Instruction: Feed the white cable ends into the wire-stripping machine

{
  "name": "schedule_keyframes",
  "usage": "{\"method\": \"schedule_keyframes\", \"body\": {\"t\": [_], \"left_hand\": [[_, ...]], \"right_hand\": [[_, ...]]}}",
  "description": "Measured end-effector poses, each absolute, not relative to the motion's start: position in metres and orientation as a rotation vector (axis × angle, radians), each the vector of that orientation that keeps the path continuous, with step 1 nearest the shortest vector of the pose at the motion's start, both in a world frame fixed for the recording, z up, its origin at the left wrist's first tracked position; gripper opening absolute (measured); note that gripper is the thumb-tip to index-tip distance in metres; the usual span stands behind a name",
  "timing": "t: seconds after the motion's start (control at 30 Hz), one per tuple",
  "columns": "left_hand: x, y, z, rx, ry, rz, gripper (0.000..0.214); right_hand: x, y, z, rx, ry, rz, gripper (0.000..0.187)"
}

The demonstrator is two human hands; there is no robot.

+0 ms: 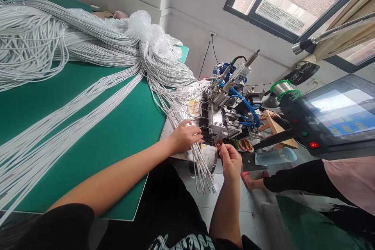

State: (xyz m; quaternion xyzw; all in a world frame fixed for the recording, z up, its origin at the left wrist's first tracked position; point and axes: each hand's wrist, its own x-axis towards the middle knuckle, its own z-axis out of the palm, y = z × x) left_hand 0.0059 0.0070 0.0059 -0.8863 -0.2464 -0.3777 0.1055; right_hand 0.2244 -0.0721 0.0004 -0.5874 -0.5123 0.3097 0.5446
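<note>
My left hand [187, 136] lies over a bundle of thin white cables [202, 168] at the front of the machine, fingers curled around it. The loose cable ends hang past the table edge over the floor, some with small reddish tips. My right hand [231, 160] is closed in a pinch just right of the machine's front corner, beside a small red and dark part. What sits between its fingertips is too small to make out. The machine [218, 119], with metal blocks and blue air tubes, has several white cables running into its dark feed track [206, 119].
More white cables [32, 39], partly in clear plastic, cover the green table [129, 125]. At right are a screen [342, 105] on an arm, a wire spool [284, 89] and a plastic tub [275, 157]. Another person's dark-trousered leg [293, 175] is nearby.
</note>
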Motion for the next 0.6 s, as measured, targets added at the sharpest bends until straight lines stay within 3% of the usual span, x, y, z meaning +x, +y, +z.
{"method": "schedule_keyframes", "body": {"t": [0.6], "left_hand": [[0.007,0.008,0.003,-2.719,-0.770,-0.955,0.030]], "right_hand": [[0.218,-0.080,0.012,-1.368,-1.443,0.756,0.023]]}}
